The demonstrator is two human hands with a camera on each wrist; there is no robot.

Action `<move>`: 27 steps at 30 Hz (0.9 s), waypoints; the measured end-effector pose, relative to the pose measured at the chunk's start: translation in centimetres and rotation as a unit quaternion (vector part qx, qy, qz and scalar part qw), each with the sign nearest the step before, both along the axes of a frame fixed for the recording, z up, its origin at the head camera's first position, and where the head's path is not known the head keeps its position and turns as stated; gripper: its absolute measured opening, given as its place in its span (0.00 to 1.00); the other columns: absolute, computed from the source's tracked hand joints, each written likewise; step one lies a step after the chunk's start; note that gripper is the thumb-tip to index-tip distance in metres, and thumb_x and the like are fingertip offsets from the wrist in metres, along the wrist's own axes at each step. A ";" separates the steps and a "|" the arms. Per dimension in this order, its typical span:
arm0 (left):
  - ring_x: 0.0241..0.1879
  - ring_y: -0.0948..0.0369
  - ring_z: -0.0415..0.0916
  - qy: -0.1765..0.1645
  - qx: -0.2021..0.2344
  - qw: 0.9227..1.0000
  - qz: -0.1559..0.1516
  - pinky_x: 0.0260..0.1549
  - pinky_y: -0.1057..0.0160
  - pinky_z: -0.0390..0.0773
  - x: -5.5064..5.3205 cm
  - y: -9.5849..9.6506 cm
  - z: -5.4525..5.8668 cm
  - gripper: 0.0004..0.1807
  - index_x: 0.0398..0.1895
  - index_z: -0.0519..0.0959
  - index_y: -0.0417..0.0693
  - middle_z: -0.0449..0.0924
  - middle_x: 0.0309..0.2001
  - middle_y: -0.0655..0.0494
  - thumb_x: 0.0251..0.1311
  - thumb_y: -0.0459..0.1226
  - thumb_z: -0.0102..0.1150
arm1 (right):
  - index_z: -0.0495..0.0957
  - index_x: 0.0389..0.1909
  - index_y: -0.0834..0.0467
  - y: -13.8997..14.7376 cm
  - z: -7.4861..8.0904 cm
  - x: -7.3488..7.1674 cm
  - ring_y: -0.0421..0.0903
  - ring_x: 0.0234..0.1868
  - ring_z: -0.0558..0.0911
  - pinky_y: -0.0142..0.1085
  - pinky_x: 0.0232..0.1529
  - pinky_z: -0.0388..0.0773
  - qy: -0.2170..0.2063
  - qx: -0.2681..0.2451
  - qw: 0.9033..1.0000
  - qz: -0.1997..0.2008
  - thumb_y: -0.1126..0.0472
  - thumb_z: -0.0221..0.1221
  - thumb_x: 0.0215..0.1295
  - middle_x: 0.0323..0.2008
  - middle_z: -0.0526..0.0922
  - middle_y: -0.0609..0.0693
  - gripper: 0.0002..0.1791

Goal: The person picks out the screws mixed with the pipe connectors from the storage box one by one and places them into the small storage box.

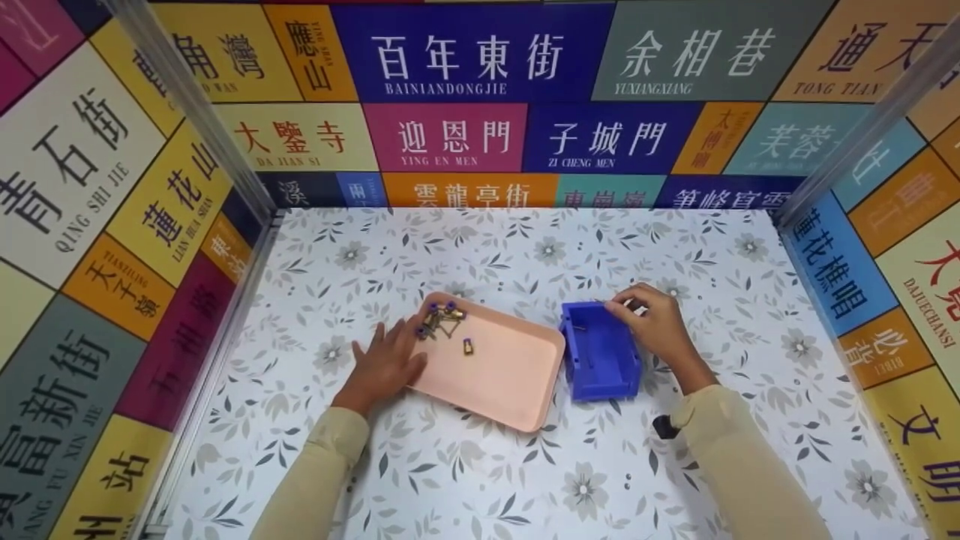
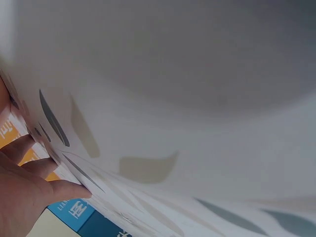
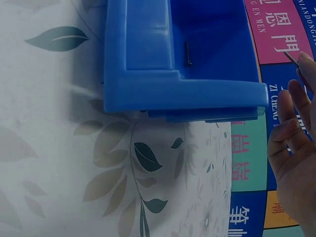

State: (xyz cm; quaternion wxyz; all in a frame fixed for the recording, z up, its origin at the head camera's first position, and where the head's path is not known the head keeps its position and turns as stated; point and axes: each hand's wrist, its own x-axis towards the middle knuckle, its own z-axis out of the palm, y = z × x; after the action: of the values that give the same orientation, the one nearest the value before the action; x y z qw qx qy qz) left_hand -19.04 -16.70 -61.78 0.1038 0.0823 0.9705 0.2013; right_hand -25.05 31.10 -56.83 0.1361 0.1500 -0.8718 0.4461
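Right hand [image 1: 654, 319] pinches a thin screw [image 3: 291, 58] by the far corner of the blue bin [image 1: 604, 391]; another screw [image 3: 187, 53] lies inside. Left hand [image 1: 382, 367], fingers spread, touches the pink tray [image 1: 517, 367], which stands between, bearing brass-coloured fittings [image 1: 469, 347].

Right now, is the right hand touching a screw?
Touching. The right wrist view shows the right hand pinching a screw, whose end sticks out.

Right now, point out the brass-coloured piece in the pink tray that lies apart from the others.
The lone brass-coloured piece toward the middle of the pink tray; the others are bunched in its far-left corner, near the left hand.
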 end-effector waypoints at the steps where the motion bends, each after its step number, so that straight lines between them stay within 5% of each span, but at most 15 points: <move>1: 0.80 0.34 0.40 0.002 -0.002 1.000 -0.001 0.64 0.16 0.37 0.0 0.0 0.0 0.38 0.84 0.42 0.68 0.50 0.82 0.48 0.77 0.60 0.38 | 0.88 0.35 0.52 0.0 0.0 0.0 0.41 0.34 0.83 0.23 0.35 0.76 -0.002 0.003 1.000 0.000 0.54 0.70 0.65 0.34 0.86 0.44 0.06; 10: 0.80 0.33 0.41 0.006 -0.016 1.000 0.002 0.64 0.15 0.39 -0.2 0.1 -0.1 0.38 0.84 0.42 0.67 0.51 0.82 0.47 0.76 0.61 0.37 | 0.87 0.34 0.49 0.0 -0.2 0.0 0.43 0.35 0.84 0.33 0.35 0.80 -0.011 0.001 1.000 0.001 0.56 0.70 0.64 0.34 0.86 0.43 0.02; 27: 0.80 0.35 0.40 -0.006 -0.008 1.000 0.009 0.65 0.16 0.37 -0.1 0.2 -0.1 0.39 0.84 0.42 0.67 0.50 0.83 0.48 0.76 0.62 0.37 | 0.88 0.34 0.51 -1.0 0.3 0.0 0.40 0.32 0.83 0.30 0.35 0.79 -0.007 -0.030 1.000 0.001 0.59 0.71 0.63 0.33 0.86 0.47 0.02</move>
State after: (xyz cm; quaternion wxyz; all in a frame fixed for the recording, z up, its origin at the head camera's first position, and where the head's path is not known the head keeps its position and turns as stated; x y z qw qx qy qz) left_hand -19.18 -16.52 -61.91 0.1088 0.0716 0.9722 0.1945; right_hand -25.03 30.08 -56.51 0.1338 0.1434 -0.8588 0.4732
